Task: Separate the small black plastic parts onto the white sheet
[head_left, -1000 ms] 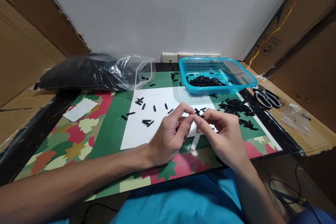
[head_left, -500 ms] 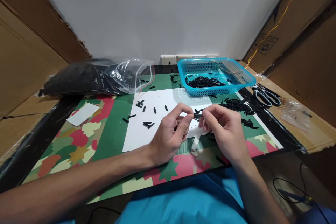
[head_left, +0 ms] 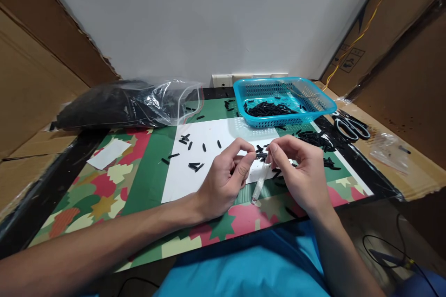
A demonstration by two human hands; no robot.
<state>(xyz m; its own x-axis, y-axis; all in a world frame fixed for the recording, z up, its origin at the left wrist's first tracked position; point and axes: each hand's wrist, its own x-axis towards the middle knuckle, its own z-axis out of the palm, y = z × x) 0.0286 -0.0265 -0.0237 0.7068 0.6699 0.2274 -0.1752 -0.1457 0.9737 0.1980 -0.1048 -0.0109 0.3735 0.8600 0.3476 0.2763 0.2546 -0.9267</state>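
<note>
My left hand (head_left: 232, 174) is closed in a pinch above the white sheet (head_left: 181, 181); a dark bit shows by its fingertips, too small to make out. Just to its right, my right hand (head_left: 299, 167) also pinches, and what is between its fingers is hidden. A small gap parts the two hands. Small black pieces (head_left: 261, 152) lie behind and between them. Below the gap rests a narrow clear plastic strip (head_left: 258, 189). More black pieces (head_left: 195, 166) are scattered on the sheet to the left.
A blue basket (head_left: 256, 123) holds many black pieces. Beside it on the right are a black pile (head_left: 313, 139), scissors (head_left: 348, 128) and a clear bag (head_left: 390, 153). A large plastic bag of dark material (head_left: 118, 104) lies back left, near a white paper scrap (head_left: 108, 153).
The fingertips of both hands have moved slightly apart; the black piece that spanned them no longer shows between them. The view has shifted a little.
</note>
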